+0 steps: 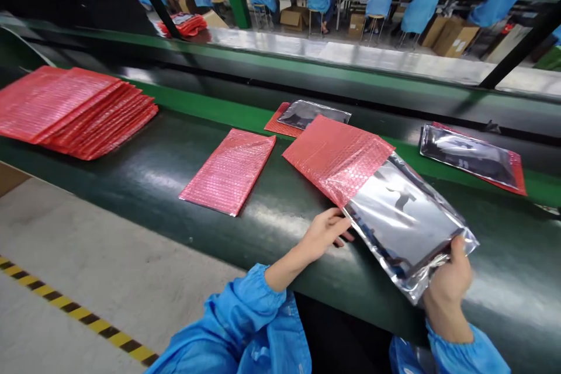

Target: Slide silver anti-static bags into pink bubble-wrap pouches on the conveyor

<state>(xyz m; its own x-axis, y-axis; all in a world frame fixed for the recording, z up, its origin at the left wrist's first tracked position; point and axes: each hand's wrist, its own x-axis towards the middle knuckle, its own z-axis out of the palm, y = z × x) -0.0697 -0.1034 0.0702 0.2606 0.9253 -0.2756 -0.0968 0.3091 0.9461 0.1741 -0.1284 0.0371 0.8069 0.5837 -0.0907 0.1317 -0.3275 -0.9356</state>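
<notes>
The shiny silver foil bag [405, 219] is half inside the pink bubble-wrap pouch [337, 155], both lying slantwise on the dark green conveyor belt [184, 169]. Its near corner is pinched by the right hand [447, 286], thumb on top, fingers closed beneath. The pouch mouth is met by the left hand [322, 234], fingers loosely curled at the edge; whether it is actually gripped cannot be told. The foil looks slick and light, with something flat and stiff inside, so it is best held by the sealed rim. The pouch seems soft and floppy. A spare flat pink bubble pouch [230, 170] lies to the left.
</notes>
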